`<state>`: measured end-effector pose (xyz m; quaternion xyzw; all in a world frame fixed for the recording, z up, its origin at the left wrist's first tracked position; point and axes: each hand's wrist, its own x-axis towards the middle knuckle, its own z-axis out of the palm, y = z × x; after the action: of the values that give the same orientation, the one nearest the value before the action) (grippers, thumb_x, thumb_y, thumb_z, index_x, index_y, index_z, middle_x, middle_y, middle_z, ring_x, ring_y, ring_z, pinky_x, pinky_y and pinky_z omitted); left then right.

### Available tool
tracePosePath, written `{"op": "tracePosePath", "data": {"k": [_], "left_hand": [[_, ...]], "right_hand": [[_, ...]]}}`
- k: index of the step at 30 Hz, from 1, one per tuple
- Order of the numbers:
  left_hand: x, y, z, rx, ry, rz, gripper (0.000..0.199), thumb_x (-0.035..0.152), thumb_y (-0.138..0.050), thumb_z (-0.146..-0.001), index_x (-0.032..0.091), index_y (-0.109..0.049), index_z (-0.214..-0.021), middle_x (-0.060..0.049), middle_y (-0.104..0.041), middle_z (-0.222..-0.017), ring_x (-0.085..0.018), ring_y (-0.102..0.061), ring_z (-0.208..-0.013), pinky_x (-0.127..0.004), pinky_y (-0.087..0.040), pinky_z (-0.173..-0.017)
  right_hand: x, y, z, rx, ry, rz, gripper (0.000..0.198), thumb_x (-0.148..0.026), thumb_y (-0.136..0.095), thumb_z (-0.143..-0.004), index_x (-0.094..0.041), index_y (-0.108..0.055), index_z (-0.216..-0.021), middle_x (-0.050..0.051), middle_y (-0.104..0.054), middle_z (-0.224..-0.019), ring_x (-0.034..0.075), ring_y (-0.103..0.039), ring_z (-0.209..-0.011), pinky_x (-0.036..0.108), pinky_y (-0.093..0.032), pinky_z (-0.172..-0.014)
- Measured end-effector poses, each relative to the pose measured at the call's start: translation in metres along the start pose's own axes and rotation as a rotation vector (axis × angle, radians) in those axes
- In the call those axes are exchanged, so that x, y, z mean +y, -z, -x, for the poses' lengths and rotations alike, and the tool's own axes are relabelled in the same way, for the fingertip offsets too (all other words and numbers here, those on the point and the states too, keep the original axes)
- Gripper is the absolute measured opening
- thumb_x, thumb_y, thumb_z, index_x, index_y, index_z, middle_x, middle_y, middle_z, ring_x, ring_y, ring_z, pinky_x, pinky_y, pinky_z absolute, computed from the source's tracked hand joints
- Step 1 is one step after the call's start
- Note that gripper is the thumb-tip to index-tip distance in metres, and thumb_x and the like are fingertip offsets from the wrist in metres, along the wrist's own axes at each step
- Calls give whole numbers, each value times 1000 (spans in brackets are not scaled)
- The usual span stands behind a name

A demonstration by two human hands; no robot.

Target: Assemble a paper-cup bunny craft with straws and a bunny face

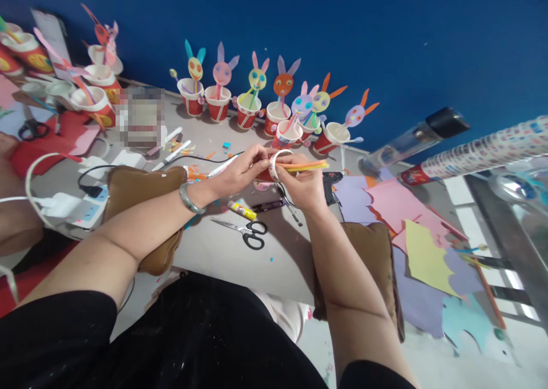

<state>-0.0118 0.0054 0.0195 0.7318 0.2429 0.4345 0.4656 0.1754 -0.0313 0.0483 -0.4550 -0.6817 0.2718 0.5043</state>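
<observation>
Both hands are closed around a red paper cup (264,175), tipped on its side above the table with its white rim toward the right. My left hand (247,169) grips the base end, its fingers over the cup's side. At the rim, my right hand (303,184) pinches the cup wall. Orange and yellow strips (306,164) stick out of the cup's mouth over the right hand. Beneath the hands lie black-handled scissors (249,233), a yellow glue stick (242,209) and dark thread snips (269,205). The fingertips inside the cup are partly hidden.
Several cups with paper rabbit heads (221,73) line the blue wall (274,12). A black glue gun (331,186) and coloured paper sheets (432,255) lie right. Brown cushions (148,189) flank the table edge. Left are a power strip (91,209) and cables; stacked cups (479,149) lean right.
</observation>
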Motion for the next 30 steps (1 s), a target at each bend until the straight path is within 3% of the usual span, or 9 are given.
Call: {"op": "tracePosePath", "data": {"k": [5,9,15,23,27,30], "left_hand": [[-7,3,-3,28,52,19,50,72,-55,-100,23,-53,-96,-2,-60,-93,-17,-58,-88,-32,-51,-83],[-3,6,-4,-10,138,36,50,72,-54,-99,22,-56,-99,-1,-60,-93,-17,-57,-88,-31,-51,-83],[2,5,-1,-47,194,126,46,67,-58,-99,21,-56,-97,-1,-60,-93,-16,-56,-85,-31,-49,-82],[-5,5,-3,-49,119,88,55,76,-58,-95,21,-57,-100,-3,-63,-96,-16,-57,-87,-30,-48,-83],[-1,6,-5,-30,168,131,58,78,-62,-92,21,-59,-102,-1,-62,-94,-16,-56,-86,-30,-48,-79],[3,6,-5,2,253,207,49,70,-68,-91,22,-57,-97,1,-59,-89,-15,-55,-82,-29,-47,-75]], "right_hand": [[-6,4,-4,-40,-107,-148,12,-32,-84,-80,-21,-81,-83,3,-81,-87,20,-75,-84,35,-60,-80],[-4,3,-3,5,-147,-175,16,-35,-83,-81,-21,-81,-86,4,-82,-90,20,-76,-85,35,-61,-80],[2,0,-3,38,-138,-142,11,-33,-80,-80,-22,-80,-82,4,-82,-87,21,-76,-82,35,-61,-78],[5,-6,-3,37,-98,-147,18,-39,-77,-84,-23,-75,-76,4,-78,-81,21,-76,-79,37,-63,-75],[-3,4,-6,-21,-131,-97,17,-38,-82,-80,-22,-78,-81,6,-81,-87,24,-77,-86,38,-63,-81],[-6,13,-7,-65,-134,-64,21,-38,-83,-79,-21,-82,-89,6,-83,-94,25,-77,-92,39,-63,-85]]}}
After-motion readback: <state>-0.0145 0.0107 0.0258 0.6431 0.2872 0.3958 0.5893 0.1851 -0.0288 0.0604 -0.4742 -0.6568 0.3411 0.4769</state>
